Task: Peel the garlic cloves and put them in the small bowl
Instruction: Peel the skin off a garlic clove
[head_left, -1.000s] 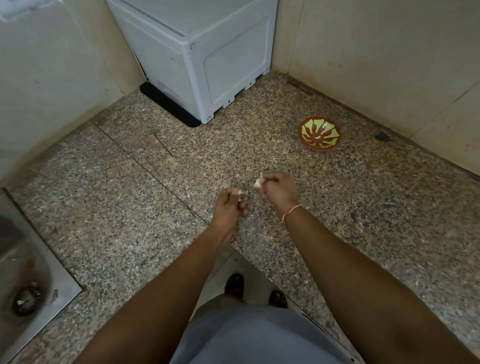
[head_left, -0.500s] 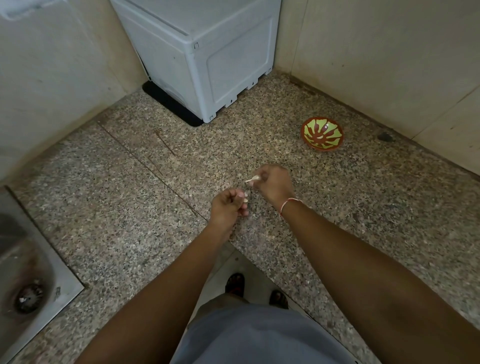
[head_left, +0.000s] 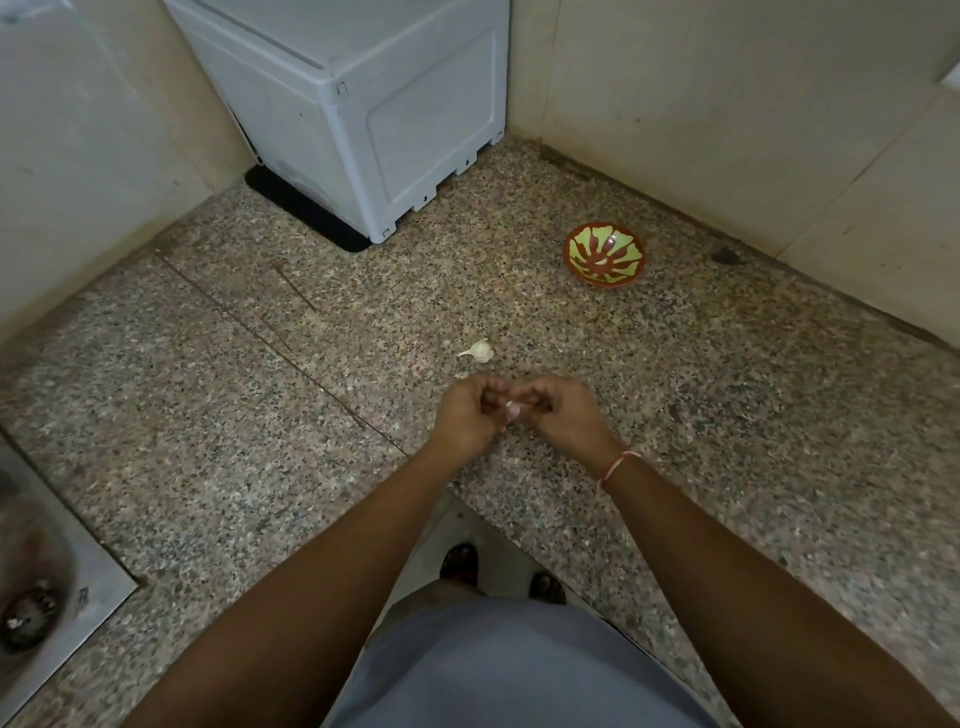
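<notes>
A: How much room is on the bench (head_left: 727, 415)?

B: Speckled granite runs wide and bare right of centre; walls close it along the top, a sink (head_left: 47, 571) cuts off at lower left. A white boxy appliance (head_left: 363, 104) fills the upper middle.

A: The small bowl (head_left: 604, 254)?

B: Round, glossy, red and green, upper right, well apart from the hands.

A: And the garlic?

B: One papery clove (head_left: 479, 351) lies just above them. Left hand (head_left: 467, 415) and right hand (head_left: 558, 413) meet, fingers curled round something pale, mostly hidden.

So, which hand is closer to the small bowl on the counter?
Right. The right hand lies below and left of the bowl; the left hand is farther left.
</notes>
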